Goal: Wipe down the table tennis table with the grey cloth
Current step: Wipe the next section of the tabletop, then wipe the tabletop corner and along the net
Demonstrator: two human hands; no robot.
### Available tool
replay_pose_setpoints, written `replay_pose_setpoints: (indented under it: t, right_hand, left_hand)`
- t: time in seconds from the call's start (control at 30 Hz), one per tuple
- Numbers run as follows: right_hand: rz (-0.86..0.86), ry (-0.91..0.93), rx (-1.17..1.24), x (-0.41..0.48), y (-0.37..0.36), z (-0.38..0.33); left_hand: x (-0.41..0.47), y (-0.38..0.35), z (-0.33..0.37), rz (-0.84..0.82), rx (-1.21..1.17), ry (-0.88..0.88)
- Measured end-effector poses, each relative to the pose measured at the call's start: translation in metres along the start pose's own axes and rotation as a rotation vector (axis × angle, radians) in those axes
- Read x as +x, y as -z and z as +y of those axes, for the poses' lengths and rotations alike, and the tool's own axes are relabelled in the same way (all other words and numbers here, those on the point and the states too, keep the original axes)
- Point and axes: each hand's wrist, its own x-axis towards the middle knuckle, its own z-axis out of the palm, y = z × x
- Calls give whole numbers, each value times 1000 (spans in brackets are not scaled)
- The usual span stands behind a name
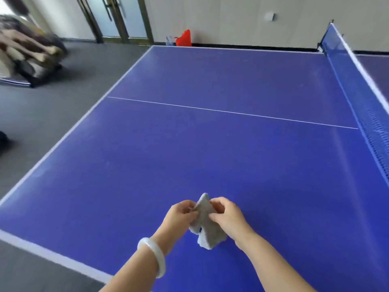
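I pinch the grey cloth point(207, 223) with my left hand point(181, 216) and right hand point(228, 218) above the table tennis table point(210, 144) — bunched like this, it may wipe poorly or slip free.

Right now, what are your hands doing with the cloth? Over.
Left hand, right hand both pinching grey cloth. Cloth bunched, over near side of table tennis table. Net along right.
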Motion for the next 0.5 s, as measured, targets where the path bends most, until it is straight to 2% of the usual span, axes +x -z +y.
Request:
replay_pose_setpoints:
  t: [0.17,0.27,0.37,0.5]
  right_hand:
    - [-82,126,-228,-6,-81,-40]
    - [-243,210,-270,-24,-135,-66]
    - [-385,254,-357,-45,-198,-89]
    - [-387,339,-459,-76,-303,-109]
  left_hand:
    - [-41,69,-28,187,-233,-13]
    - [-67,113,-48,257,-366,-37]
    - [-102,166,-75,284,-527,-61]
    - [-163,247,-129,264,-699,-150]
